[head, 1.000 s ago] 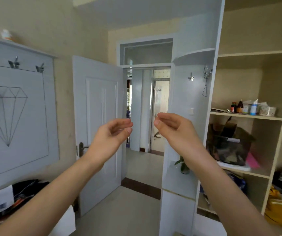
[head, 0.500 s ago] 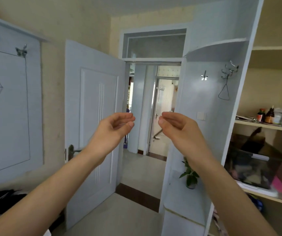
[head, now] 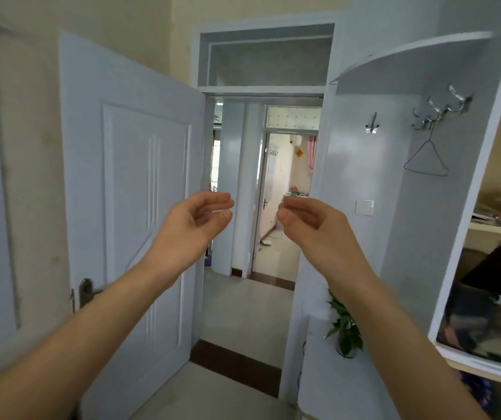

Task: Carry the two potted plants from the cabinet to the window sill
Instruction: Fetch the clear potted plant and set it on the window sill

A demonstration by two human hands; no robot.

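Note:
A small green potted plant point(head: 345, 331) stands on the low white cabinet ledge point(head: 328, 374) at the lower right, partly hidden behind my right forearm. Only this one plant shows. My left hand point(head: 193, 225) and my right hand point(head: 313, 222) are raised side by side in front of the doorway, well above the plant. Both hands are empty, with fingers curled loosely inward and apart from the thumbs.
A white door point(head: 134, 213) stands ajar on the left, its handle point(head: 85, 291) low down. The doorway point(head: 261, 192) leads to a hall. On the right are a wire hanger point(head: 426, 160) on hooks and open shelves point(head: 497, 228) with bottles and boxes.
The view has moved closer to the doorway and cabinet; the plant now appears larger and lower right. Both hands have stayed raised and empty in the same pose.

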